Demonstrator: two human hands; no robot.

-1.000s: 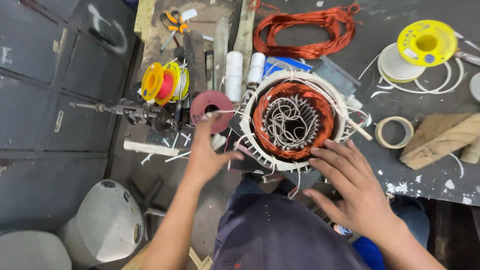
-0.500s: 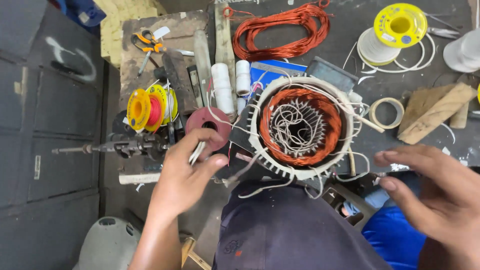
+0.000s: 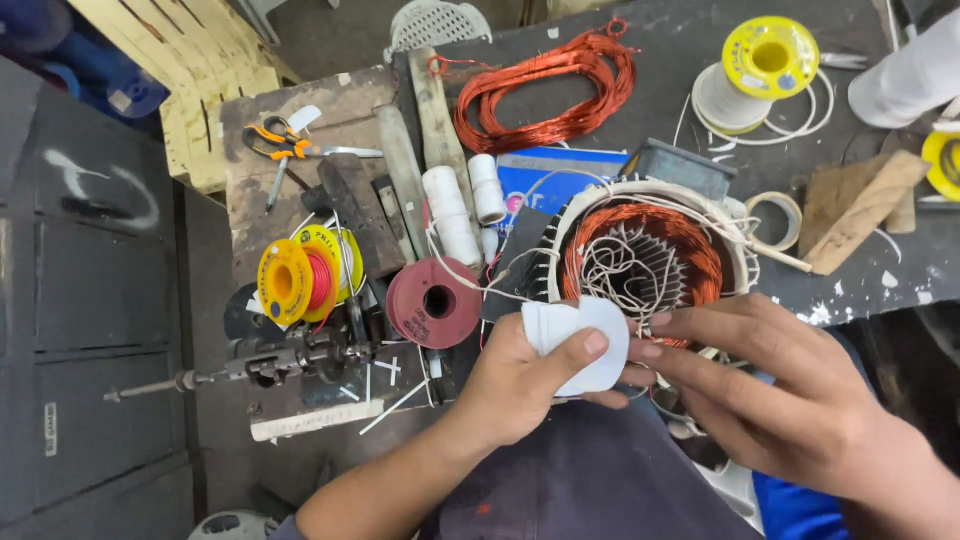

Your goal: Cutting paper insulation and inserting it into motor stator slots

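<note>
A white, curved sheet of insulating paper [image 3: 578,343] sits at the near rim of a round motor stator with copper-orange windings and a white outer ring [image 3: 645,262], which rests at the front edge of the dark, paint-flecked workbench [image 3: 880,290]. The left hand [image 3: 520,385] pinches the sheet, its thumb pressed on the white face and its fingers curled behind. The right hand [image 3: 790,395] reaches in from the right with fingers stretched out and close together; their tips touch the sheet's right edge and lie over the stator's rim.

Just left of the stator stands a dark red roll of tape [image 3: 436,303], and beyond it 2 yellow spools of red wire [image 3: 300,280]. Above them lie 2 white cylindrical rolls [image 3: 460,210] and orange-handled scissors [image 3: 285,142]. A loose coil of copper wire [image 3: 545,92] lies behind the stator. A yellow spool on white cord [image 3: 765,60] sits well apart at the far right.
</note>
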